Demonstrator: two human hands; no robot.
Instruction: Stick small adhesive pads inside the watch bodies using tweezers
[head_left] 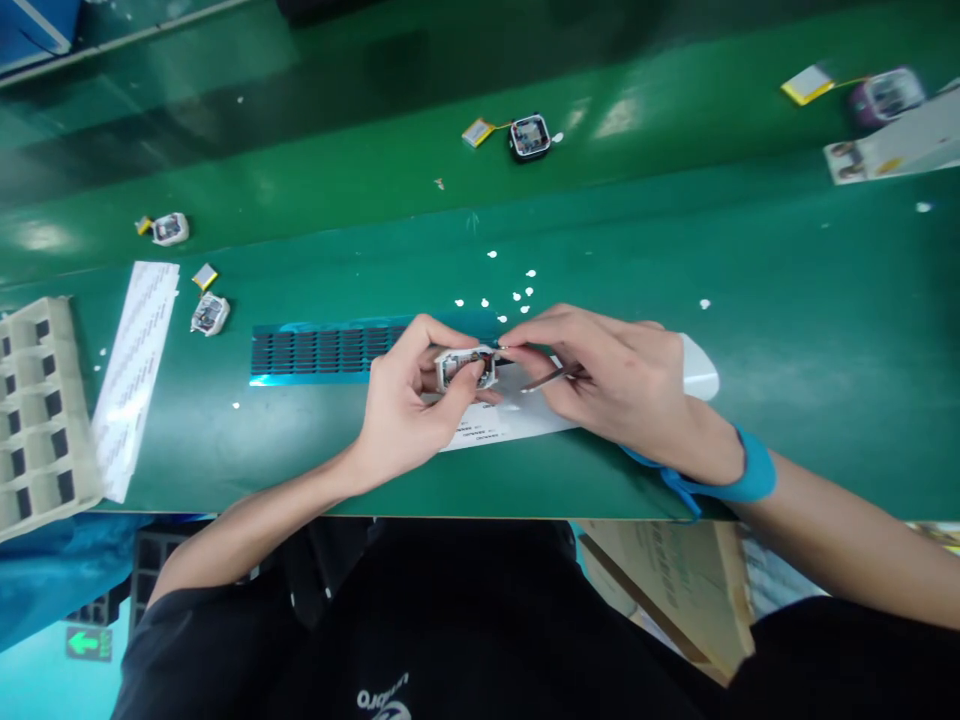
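My left hand [415, 395] grips a small open white watch case [442, 372] with electronic parts showing inside, its thumb lying over the parts. At the right edge of the case, my right hand [611, 370] pinches thumb and forefinger on something too small to make out. Tucked in the same hand is a pair of metal tweezers [546, 381], its tips pointing left and apart from the case. Under both hands lies a white printed sheet [487, 424]. Behind my left hand, a blue film strip [322, 352] carries rows of dark pieces.
Several small white tabs [517, 297] lie beyond my hands. Other open cases with batteries rest around: a white one [210, 314] at left, a black one [529, 137] farther back. At far left stand a white strip [139, 380] and a beige compartment tray [45, 420]. A blue wrist strap [754, 470] circles my right wrist.
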